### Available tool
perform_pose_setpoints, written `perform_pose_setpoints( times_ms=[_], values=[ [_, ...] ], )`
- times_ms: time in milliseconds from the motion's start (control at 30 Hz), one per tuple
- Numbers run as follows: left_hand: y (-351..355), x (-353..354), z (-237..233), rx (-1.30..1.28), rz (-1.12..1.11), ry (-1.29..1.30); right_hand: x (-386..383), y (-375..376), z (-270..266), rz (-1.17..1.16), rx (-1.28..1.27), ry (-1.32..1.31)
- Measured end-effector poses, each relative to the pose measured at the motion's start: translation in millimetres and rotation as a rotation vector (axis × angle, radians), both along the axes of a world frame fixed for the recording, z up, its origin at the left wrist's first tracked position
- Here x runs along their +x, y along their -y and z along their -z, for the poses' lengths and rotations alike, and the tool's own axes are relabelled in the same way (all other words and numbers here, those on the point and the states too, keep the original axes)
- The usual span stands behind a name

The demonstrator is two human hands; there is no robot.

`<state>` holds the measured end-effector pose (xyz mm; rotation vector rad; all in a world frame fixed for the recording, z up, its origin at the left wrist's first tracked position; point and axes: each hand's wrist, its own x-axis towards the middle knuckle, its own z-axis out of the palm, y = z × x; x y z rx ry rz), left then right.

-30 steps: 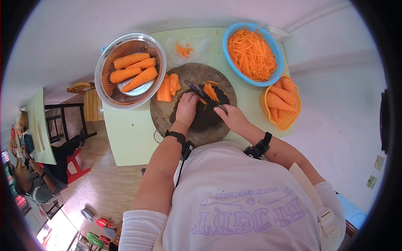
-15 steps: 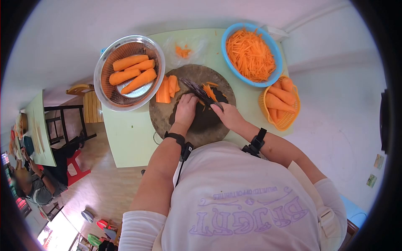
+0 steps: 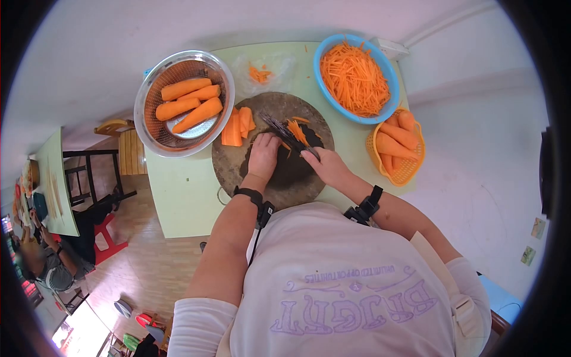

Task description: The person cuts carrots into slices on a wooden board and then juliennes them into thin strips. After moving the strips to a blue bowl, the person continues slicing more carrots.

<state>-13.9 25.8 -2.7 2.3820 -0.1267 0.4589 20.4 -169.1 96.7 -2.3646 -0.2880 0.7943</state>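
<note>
Head view, looking down over the person's own torso.

The left hand [image 3: 263,156] was seen on the round wooden chopping board [image 3: 235,169], fingers curled in narrow, the tips bearing down on the near edge of the carrot strips [image 3: 297,130]. What lay under the palm was hidden. The right hand [image 3: 327,166] was closed around the handle of a knife [image 3: 278,128]; the handle itself was covered by the fingers. The dark blade was laid slantwise across the board, just beside the left fingertips and touching the strips. The cut strips were found in the far middle of the board, between the blade and the far rim.

A black band was noted on each wrist [image 3: 250,195].

A stack of flat carrot slabs [image 3: 237,126] was recorded at the board's far left edge. Beyond it on the left stood a metal colander [image 3: 144,122] holding whole peeled carrots [image 3: 189,102]. A blue basin [image 3: 326,89] heaped with shredded carrot [image 3: 355,76] was seen at the far right, and just beside it a yellow basket [image 3: 416,172] with further peeled carrots. A clear plastic bag [image 3: 279,62] with a few carrot scraps lay between colander and basin. All rested on a pale green table [image 3: 178,196].
</note>
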Motion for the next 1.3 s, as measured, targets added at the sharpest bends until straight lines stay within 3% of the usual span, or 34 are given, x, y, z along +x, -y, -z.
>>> perform_pose_setpoints(
  times_ms=[667, 767, 833, 1033, 1300],
  values=[
    [-0.8, 0.7, -0.7, 0.025, -0.001, -0.017, 2.0, -9.9, -0.6, -0.043, -0.081, 0.088],
    [-0.4, -0.1, 0.1, -0.003, 0.005, -0.022, 6.6, -6.4, 1.3, -0.012, -0.034, 0.031],
    [0.2, 0.3, -1.3, -0.020, -0.005, 0.011, 8.0, -5.1, 6.0, 0.220, 0.059, -0.352],
    [0.0, 0.1, -1.8, 0.000, -0.008, -0.034, 0.8, -3.0, -4.9, 0.037, 0.054, -0.073],
    [0.0, -0.3, 0.8, 0.009, -0.011, -0.013, 3.0, -2.2, -7.7, 0.074, 0.059, -0.191]
  ],
)
